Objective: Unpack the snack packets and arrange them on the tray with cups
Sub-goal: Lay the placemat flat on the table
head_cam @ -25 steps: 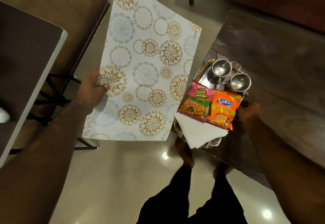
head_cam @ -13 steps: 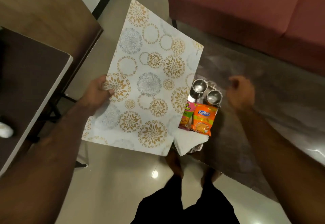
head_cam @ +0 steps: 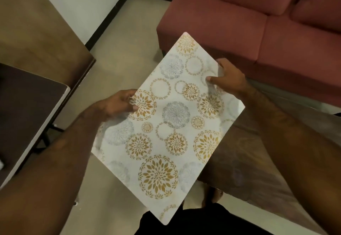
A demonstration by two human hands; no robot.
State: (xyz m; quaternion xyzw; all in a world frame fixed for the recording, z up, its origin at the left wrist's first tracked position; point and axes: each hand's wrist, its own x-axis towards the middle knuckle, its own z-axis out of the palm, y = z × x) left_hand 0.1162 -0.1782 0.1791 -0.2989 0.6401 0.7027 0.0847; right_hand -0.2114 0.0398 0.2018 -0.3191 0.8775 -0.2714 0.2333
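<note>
Both hands — left hand (head_cam: 118, 103), right hand (head_cam: 227, 78) — grip the patterned mat (head_cam: 169, 124)

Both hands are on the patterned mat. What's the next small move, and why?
Probably swing the patterned mat rightward and lower it flat onto the dark table. The left hand pinches its left edge and the right hand its far edge, so it hangs tilted in the air, only partly over the table's corner.
</note>
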